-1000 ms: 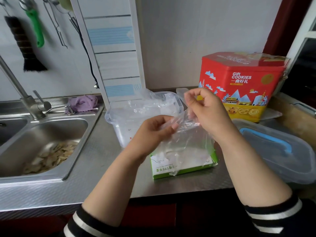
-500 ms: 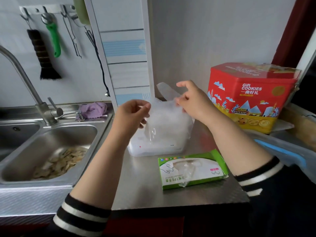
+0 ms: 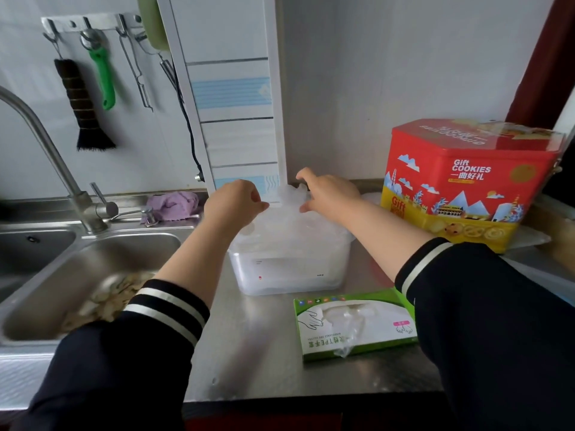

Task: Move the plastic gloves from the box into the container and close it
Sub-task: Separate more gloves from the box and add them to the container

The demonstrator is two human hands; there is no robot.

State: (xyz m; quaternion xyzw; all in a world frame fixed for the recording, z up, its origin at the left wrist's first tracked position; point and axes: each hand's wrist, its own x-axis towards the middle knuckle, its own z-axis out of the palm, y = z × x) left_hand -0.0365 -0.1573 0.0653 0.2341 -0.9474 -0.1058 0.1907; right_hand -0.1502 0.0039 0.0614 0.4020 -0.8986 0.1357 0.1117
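— Both hands have dropped lower since a moment ago; the glove they held up is now down at the tub.

— Why is the green-and-white cardboard glove box point(image 3: 354, 325) left nearest the counter edge?

— Within reach, I'd say; thin plastic gloves point(image 3: 345, 337) still spill from its slot.

— And past it?

— The clear plastic container point(image 3: 289, 269), lidless, heaped with clear gloves point(image 3: 289, 225). The left hand point(image 3: 231, 202), fingers curled, pinches film at the rim. The right hand point(image 3: 329, 192) seems to press the pile; its grip I cannot tell.
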